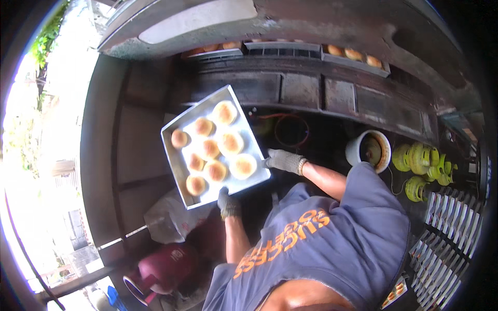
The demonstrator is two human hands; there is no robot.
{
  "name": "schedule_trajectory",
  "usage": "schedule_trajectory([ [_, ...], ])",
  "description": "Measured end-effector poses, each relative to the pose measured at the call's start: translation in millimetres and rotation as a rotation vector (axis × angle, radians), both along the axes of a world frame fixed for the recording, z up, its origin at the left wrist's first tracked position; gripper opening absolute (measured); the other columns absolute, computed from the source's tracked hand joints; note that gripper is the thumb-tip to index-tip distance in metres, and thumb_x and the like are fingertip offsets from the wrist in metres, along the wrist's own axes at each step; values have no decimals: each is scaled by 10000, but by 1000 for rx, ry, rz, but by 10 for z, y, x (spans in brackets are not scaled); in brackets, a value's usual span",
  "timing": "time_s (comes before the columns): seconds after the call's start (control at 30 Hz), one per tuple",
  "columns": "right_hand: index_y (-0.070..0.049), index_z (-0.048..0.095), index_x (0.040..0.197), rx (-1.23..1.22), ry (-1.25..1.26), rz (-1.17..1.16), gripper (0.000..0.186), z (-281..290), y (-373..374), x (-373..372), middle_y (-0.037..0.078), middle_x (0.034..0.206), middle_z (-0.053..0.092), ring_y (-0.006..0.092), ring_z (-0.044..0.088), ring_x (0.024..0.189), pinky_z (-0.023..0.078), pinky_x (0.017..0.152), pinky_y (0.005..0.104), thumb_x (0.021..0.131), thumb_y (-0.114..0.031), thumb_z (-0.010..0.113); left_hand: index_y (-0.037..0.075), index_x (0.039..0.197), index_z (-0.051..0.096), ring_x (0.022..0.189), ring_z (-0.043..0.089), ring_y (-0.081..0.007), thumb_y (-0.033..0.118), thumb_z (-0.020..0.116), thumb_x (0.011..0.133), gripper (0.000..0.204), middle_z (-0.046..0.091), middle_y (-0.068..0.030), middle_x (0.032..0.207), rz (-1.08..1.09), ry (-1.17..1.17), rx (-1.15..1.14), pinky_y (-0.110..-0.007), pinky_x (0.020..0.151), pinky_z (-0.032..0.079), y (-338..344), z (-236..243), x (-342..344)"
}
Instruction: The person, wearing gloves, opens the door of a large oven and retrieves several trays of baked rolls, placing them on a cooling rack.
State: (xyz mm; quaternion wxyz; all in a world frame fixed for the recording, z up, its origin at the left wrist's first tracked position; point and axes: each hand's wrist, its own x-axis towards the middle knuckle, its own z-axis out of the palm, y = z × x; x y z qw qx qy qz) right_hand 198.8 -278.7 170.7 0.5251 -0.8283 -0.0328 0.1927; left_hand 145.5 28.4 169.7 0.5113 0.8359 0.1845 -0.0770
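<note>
A square, shallow metal baking tray (251, 142) is held up in front of me, tilted, with several round golden-brown buns (209, 149) spread over it. My left hand (228, 203), in a grey knit glove, grips the tray's near edge. At the tray's right corner, my right hand (284, 160), also gloved, closes on the rim. Some fingers of both hands are hidden by the tray.
Ahead, trays of buns (354, 54) sit in the long opening of a dark metal oven (303, 92). A white bucket (354, 151) and yellow-green gas cylinders (416, 157) stand to the right, near stacked metal trays (450, 223). A pink cylinder (168, 268) and plastic bag (174, 220) lie lower left.
</note>
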Motion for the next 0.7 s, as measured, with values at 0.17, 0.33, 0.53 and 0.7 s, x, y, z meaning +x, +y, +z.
schedule_trajectory([
  [0.17,40,645,806,197,172,-705,245,269,-193,-1445,199,763,687,308,684,685,522,580,435,838,-202,628,-40,1109,649,1037,636,-309,206,512,959,319,688,-180,1127,317,131,-779,-427,953,484,-990,-279,-609],
  [0.33,22,591,892,399,228,-868,173,551,-1387,-2571,102,758,648,161,618,566,534,506,283,844,-144,585,24,1173,631,1095,622,-318,401,489,969,452,677,-159,1172,280,219,-1247,-488,1018,457,-1350,-169,-1484],
  [0.53,-10,626,1028,510,266,-1048,212,440,-3135,-3900,59,793,665,146,627,590,542,487,292,889,-169,611,74,1340,533,1134,601,-286,564,406,999,610,631,-125,1254,-296,340,-1043,-477,1048,435,-2250,248,-1361],
  [0.7,8,679,866,-121,-25,-715,178,217,-4948,-4478,100,777,665,176,640,669,526,630,337,813,-151,618,24,1368,508,1129,614,-296,413,510,1008,530,627,-158,1260,-421,601,-928,-414,1002,487,-3939,-193,-712],
])
